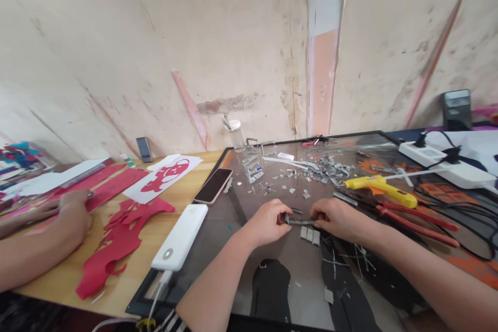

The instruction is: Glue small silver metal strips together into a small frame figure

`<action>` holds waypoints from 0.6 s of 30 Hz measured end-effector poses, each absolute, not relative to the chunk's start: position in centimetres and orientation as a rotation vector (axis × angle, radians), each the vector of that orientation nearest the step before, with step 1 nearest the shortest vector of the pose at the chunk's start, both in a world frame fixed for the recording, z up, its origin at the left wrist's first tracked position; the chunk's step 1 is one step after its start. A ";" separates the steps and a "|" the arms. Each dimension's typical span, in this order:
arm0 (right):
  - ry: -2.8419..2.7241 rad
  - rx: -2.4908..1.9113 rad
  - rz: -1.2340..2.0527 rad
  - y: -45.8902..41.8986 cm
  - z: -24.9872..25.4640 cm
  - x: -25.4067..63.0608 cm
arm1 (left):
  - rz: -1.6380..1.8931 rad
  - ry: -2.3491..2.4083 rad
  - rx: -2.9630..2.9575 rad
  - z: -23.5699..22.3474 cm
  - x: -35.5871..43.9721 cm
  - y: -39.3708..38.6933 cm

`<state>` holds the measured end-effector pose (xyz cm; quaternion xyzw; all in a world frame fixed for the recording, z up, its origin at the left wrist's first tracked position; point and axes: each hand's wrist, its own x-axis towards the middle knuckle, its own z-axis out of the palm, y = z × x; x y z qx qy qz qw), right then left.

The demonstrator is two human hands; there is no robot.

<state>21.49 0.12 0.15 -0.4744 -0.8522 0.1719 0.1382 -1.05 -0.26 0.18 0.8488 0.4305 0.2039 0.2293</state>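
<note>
My left hand (268, 222) is closed in a pinch on one end of a short, thin grey strip (300, 222). The other end sits between the closed fingertips of my right hand (330, 215). I hold the strip level, low over the dark glass-like tabletop (241, 249). Just below it lies a small grey ribbed piece (310, 235), and a short dark piece (296, 210) is right behind it. Beyond my hands is a scattered heap of small silvery-grey pieces (330, 168). A small structure of similar grey pieces (254, 168) stands left of the heap.
On the right lie a yellow glue gun (383, 189), red-handled pliers (420, 223) and a white power strip (443, 163) with black cables. A phone (213, 185) and white power bank (181, 238) lie left. Farther left, another person's hand (73, 212) works near red paper (116, 244).
</note>
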 end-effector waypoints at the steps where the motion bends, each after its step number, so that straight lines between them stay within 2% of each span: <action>1: -2.463 -1.369 0.492 0.1 0.1 21.5 | 0.563 1.188 2.331 0.2 -1.0 -0.3; 18: -2.433 -1.421 0.501 -0.1 0.4 21.2 | 0.553 1.203 2.360 0.3 -1.0 -0.4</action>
